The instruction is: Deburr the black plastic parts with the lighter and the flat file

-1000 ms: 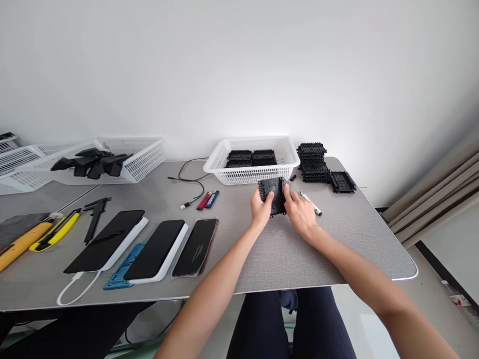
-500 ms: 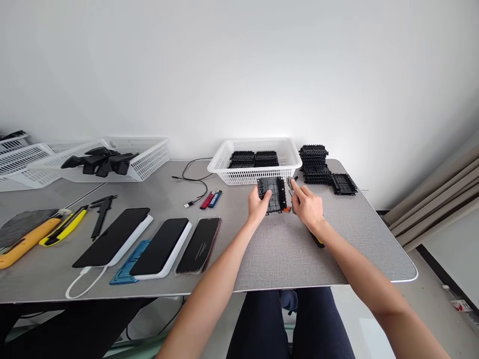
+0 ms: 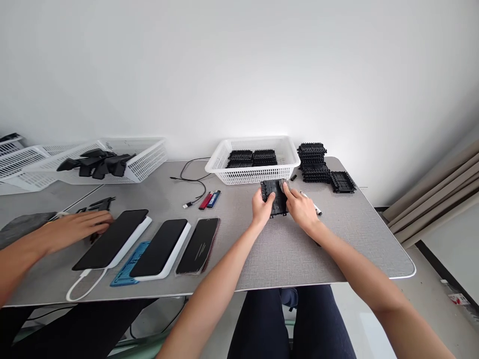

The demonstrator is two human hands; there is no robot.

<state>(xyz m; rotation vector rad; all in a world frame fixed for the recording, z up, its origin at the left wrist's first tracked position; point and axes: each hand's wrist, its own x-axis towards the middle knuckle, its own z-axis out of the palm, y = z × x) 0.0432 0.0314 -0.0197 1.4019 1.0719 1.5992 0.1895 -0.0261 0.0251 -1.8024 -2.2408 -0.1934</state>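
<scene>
Since the earlier frame, another person's hand has reached in over the left end of the bench, and my right hand has come back against the black panel. Across that grey, woven-looking top I judge space tight: the white plastic lattice basket, by the back edge, could be knocked if a hand slips. Toward the back right corner, a knobbly-edged stack might topple if bumped. My left hand pinches the flat, ribbed panel just in front of the basket; too much force could crack its toothed rim. My right hand grasps a mostly hidden tool; its grey head could skid. The slim white marker beside it might roll.
</scene>
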